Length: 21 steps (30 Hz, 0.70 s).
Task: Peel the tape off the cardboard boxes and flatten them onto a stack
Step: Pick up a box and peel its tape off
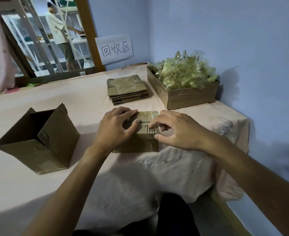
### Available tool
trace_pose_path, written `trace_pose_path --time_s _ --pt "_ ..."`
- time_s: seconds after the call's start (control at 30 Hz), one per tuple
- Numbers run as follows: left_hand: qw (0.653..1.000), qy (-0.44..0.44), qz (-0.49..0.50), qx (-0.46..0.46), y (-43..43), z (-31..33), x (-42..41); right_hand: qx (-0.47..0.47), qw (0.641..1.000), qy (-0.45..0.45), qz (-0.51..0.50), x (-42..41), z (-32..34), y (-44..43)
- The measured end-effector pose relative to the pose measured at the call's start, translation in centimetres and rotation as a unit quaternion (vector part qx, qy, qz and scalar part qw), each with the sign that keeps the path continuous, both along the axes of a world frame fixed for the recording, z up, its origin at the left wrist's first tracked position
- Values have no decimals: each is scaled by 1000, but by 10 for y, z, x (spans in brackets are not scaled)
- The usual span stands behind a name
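Cloth (82, 92), pale pink, bears small box (138, 143) beside blue walls (225, 31).

The small box (140, 142) under both grips is dull brown, with shiny yellowish tape (147, 114) on top and pale vertical stripes beside the right grip (176, 130). Left of the left grip (116, 128), the open box (38, 150) is plain brown, dark inside. Beyond the grips, the stack (127, 89) is brown with grey-green patches, and the tape scraps (183, 72) are yellow-green. The sheet (89, 92) is pale pink with faded grey-blue flowers. The sign (116, 49) is white with black characters.
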<state>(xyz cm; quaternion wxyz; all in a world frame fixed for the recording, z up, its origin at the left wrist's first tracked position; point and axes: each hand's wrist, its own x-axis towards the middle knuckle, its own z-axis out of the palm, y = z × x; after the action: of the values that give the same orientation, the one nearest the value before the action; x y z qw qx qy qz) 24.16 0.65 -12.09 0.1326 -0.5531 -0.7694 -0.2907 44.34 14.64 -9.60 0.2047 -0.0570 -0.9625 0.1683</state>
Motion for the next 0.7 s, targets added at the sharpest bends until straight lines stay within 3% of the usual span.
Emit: trace_pose_path --time_s 0.27,0.7 --pt "1000 7 -11 20 -2 -4 0 -30 996 -74 29 -8 13 1" --pt "1000 6 -14 24 -1 -4 -1 -235 968 -67 58 -7 2 7"
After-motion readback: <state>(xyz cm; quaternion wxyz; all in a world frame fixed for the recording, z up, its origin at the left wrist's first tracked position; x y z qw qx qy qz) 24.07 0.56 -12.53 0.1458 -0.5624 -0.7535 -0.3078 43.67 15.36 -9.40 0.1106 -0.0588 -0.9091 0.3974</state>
